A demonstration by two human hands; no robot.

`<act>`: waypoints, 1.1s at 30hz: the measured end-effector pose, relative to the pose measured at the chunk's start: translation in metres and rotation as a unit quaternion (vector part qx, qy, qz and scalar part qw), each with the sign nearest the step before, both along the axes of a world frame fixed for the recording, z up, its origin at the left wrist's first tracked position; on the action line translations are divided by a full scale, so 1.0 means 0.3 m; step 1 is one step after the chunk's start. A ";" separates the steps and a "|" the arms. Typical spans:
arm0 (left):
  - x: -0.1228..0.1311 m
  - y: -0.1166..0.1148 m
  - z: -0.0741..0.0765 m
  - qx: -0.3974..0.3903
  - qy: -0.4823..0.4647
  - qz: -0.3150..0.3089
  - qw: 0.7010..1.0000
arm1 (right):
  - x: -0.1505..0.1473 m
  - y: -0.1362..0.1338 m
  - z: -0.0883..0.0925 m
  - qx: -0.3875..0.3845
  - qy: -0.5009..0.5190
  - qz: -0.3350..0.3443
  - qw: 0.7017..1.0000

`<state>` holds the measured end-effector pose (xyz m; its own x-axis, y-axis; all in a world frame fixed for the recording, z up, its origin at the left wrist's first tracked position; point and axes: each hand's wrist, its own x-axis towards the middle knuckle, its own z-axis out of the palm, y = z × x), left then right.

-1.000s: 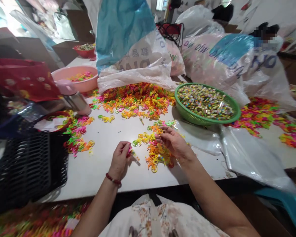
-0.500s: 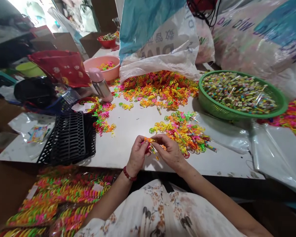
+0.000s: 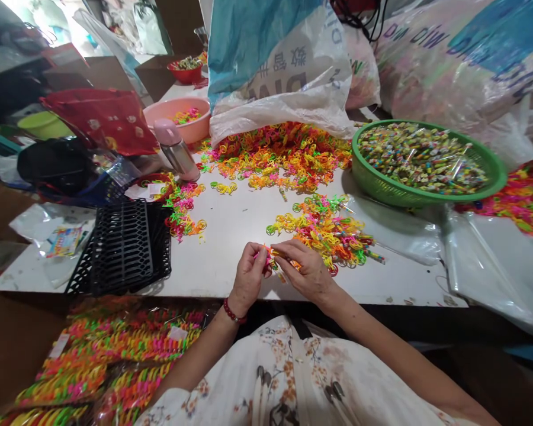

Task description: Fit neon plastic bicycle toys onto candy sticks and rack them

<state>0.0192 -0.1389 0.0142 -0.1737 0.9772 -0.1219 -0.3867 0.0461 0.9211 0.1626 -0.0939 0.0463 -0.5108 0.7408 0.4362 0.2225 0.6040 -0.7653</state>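
Note:
My left hand (image 3: 249, 272) is closed, pinching a small orange and pink plastic toy piece (image 3: 266, 251) over the table's front edge. Against it, the fingertips of my right hand (image 3: 308, 272) are pinched on a small orange-yellow bit, its kind partly hidden by the fingers. Below the fingertips hang short patterned tubes, blurred. Just beyond my right hand lies a pile of small bright plastic toy pieces with rings (image 3: 324, 228), mixed with patterned candy-like tubes (image 3: 375, 257).
A green basket (image 3: 426, 198) of wrapped tubes stands at right, beside clear plastic bags (image 3: 400, 228). More toy pieces spill from a large sack (image 3: 275, 77). Black plastic trays (image 3: 124, 248), a flask (image 3: 175, 151) and a pink basin (image 3: 199, 127) are on the left.
My hands stay together at nearly the same spot, and the right fingers have shifted slightly around the orange piece. The camera view has turned a little, sliding the background left.

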 end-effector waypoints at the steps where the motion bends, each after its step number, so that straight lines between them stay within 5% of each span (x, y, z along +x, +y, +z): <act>1: 0.002 0.000 0.002 -0.003 0.006 0.005 1.000 | -0.001 -0.003 -0.001 0.002 0.000 0.000 1.000; 5: 0.005 0.000 0.000 -0.013 0.025 0.014 1.000 | -0.006 -0.013 -0.005 -0.022 0.007 -0.001 1.000; 12: 0.004 -0.002 -0.027 0.000 0.086 0.016 0.996 | -0.035 -0.019 -0.020 -0.186 0.046 -0.026 0.981; 24: 0.003 -0.020 -0.021 0.018 0.048 -0.030 0.998 | -0.031 -0.017 -0.027 -0.183 0.027 -0.061 0.981; 33: 0.007 -0.024 -0.033 0.014 0.149 -0.010 0.989 | -0.025 -0.014 -0.027 -0.209 0.023 -0.062 0.976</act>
<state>0.0213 -0.1460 0.0042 -0.1778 0.9832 -0.0406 -0.0965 0.0236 0.9951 0.1550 -0.0980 0.0383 -0.3940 0.9134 0.1022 0.2340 0.2072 -0.9499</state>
